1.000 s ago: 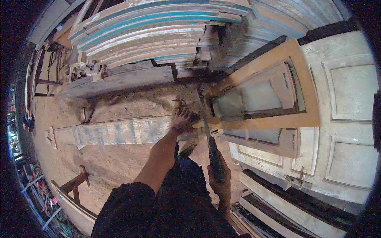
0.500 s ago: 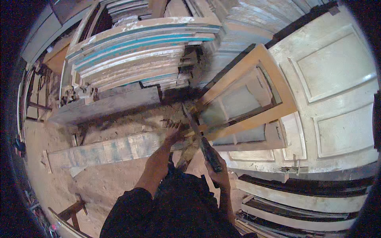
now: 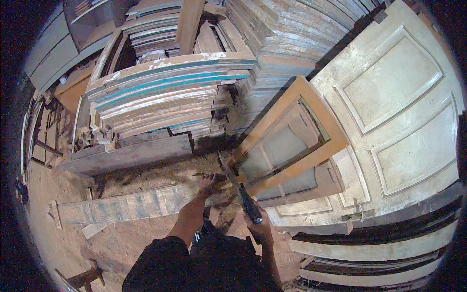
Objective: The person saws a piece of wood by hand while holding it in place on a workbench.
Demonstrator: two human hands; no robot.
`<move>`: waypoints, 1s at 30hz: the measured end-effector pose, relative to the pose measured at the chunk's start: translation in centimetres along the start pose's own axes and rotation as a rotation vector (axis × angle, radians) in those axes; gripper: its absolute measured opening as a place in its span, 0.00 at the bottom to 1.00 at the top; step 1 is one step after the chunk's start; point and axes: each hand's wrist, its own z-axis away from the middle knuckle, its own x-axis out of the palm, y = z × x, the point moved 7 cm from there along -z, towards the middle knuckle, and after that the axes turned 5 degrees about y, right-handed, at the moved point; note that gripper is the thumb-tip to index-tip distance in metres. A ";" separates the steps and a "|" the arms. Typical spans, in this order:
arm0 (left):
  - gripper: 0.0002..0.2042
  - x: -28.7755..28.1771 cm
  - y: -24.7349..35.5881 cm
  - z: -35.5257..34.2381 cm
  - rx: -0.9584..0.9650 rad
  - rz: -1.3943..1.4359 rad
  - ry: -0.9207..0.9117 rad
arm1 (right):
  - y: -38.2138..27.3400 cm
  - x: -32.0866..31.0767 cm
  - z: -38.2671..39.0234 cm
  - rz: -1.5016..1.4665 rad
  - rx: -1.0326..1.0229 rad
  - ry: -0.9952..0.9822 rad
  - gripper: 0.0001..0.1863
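Head view, from the left: a long weathered plank (image 3: 136,204) with faded blue streaks lies across sawdust-strewn ground in the lower left of the frame, and above it a dark beam (image 3: 131,156) sits before a stack of old boards (image 3: 165,97) with teal-painted edges. No packages, labels or signs show anywhere. At lower centre the left hand (image 3: 210,185) rests on the plank's right end, fingers bent down against the wood — whether they clamp its edge cannot be told. Just to its right the right hand (image 3: 259,228) is closed around the dark handle of a saw (image 3: 238,187), whose thin blade runs up and left to the plank's end, right beside the left fingers. Further right an orange-brown wooden window frame (image 3: 292,146) leans tilted — behind it pale panelled doors (image 3: 404,117) fill the right side.
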 end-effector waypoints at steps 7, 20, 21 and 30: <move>0.46 -1.0 0.2 0.1 -0.017 0.065 0.005 | -1.0 0.2 -0.3 0.156 0.066 -0.011 0.25; 0.49 -1.2 1.1 -0.4 -0.033 0.149 -0.015 | -2.9 0.3 -0.3 0.226 -0.038 0.035 0.26; 0.49 -1.0 1.3 -0.6 -0.037 0.162 -0.016 | -3.0 0.3 -0.3 0.236 -0.066 0.044 0.26; 0.45 -1.5 0.9 0.3 0.050 0.069 0.059 | -2.6 0.5 -0.1 0.245 0.035 0.013 0.24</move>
